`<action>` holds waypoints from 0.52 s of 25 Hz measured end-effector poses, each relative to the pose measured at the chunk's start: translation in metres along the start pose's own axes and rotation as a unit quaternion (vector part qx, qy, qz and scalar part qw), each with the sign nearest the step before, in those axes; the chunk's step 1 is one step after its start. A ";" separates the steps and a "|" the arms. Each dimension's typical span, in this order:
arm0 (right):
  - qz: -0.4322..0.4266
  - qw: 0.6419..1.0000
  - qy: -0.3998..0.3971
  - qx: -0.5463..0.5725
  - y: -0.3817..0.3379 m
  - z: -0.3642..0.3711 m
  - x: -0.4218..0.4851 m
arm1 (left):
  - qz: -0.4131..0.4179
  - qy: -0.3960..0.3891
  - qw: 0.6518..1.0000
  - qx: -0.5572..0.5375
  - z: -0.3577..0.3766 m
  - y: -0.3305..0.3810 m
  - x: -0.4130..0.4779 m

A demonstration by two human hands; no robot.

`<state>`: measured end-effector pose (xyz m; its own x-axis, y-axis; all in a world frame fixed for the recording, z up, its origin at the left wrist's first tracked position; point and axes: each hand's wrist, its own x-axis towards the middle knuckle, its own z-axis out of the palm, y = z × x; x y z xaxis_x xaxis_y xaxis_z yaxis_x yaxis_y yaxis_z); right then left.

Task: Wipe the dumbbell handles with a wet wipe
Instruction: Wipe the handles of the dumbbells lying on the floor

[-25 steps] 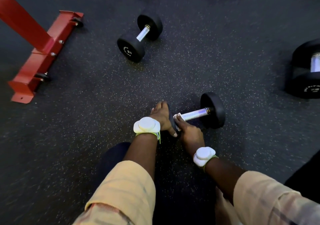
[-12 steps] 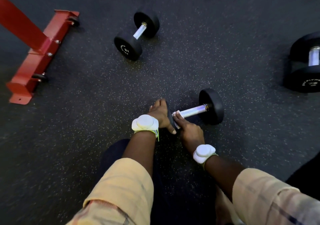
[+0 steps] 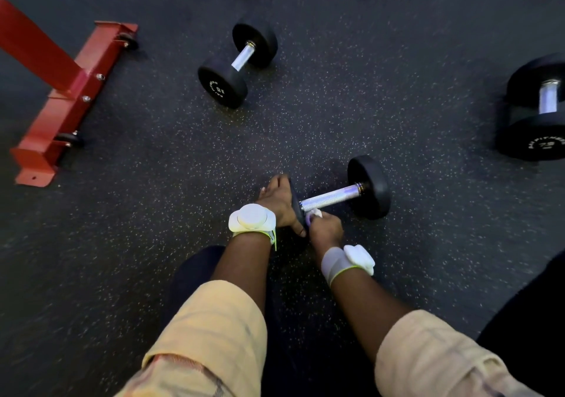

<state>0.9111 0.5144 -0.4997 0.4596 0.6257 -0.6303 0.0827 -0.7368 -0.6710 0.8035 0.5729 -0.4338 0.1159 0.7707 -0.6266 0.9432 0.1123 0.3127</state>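
head view looks down, close overhead.

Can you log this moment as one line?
left hand grips near head of dumbbell | right hand holds wet wipe at handle near end | stage: wiping

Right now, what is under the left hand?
The left hand grips the dumbbell's near head; only its dark edge shows. The rest of the head is covered.

On the floor [image 3: 367, 69], the near dumbbell [image 3: 339, 196] lies just before the person, a second dumbbell [image 3: 238, 60] behind it to the left, a third dumbbell [image 3: 538, 109] far right, and a frame [image 3: 70, 91] far left.
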 end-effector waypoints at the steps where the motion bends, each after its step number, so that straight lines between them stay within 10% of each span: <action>1: 0.014 1.000 -0.004 0.003 -0.002 0.007 0.002 | 0.000 0.005 1.000 -0.003 0.001 0.000 0.001; 13: 0.026 0.987 -0.014 0.155 0.006 0.016 -0.001 | 0.005 0.018 1.000 -0.009 0.003 0.000 0.000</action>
<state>0.8968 0.5132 -0.5094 0.4312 0.5983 -0.6753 -0.2172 -0.6577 -0.7213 0.8048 0.5708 -0.4355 0.1129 0.7940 -0.5974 0.9361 0.1165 0.3318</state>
